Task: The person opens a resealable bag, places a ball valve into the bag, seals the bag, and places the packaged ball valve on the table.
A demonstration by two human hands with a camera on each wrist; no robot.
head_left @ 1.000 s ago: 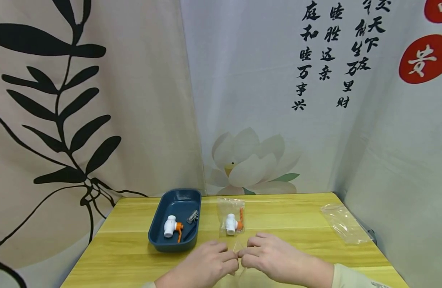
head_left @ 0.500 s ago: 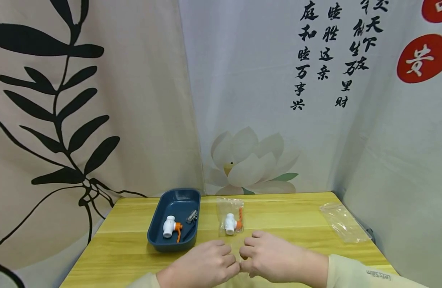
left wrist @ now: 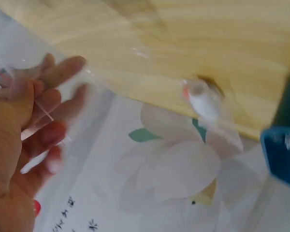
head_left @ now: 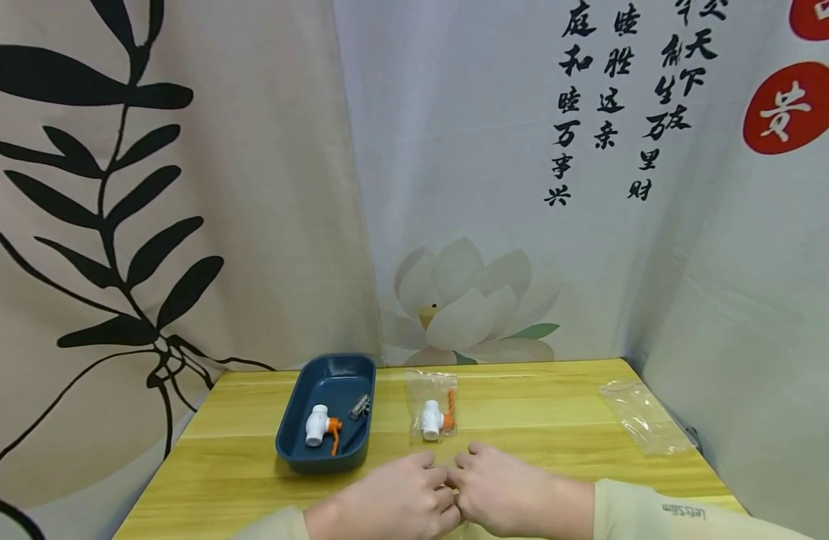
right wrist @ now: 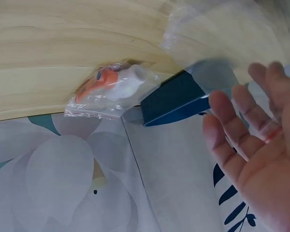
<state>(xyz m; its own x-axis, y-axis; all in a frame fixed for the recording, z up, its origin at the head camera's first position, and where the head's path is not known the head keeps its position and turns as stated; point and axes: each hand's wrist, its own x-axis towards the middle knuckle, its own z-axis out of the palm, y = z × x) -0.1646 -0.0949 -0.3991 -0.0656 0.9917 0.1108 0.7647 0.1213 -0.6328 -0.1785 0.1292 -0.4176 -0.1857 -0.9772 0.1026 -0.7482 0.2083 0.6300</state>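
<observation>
My left hand (head_left: 394, 499) is pinching one clear bag (right wrist: 217, 34), nearer to me than the blue tray (head_left: 336, 384) and to its right. My right hand (head_left: 512, 487) is touching my left with bent fingers; whether these are pinching too, I cannot tell. Two white-and-orange valves are showing: one loose valve (head_left: 316, 425) is resting inside the tray near one metal clip (head_left: 361, 406), and one bagged valve (head_left: 431, 420) is resting just right of the tray. One flat bag (head_left: 647, 418) is lying well right of the tray. One wooden table (head_left: 549, 405) is supporting the tray.
</observation>
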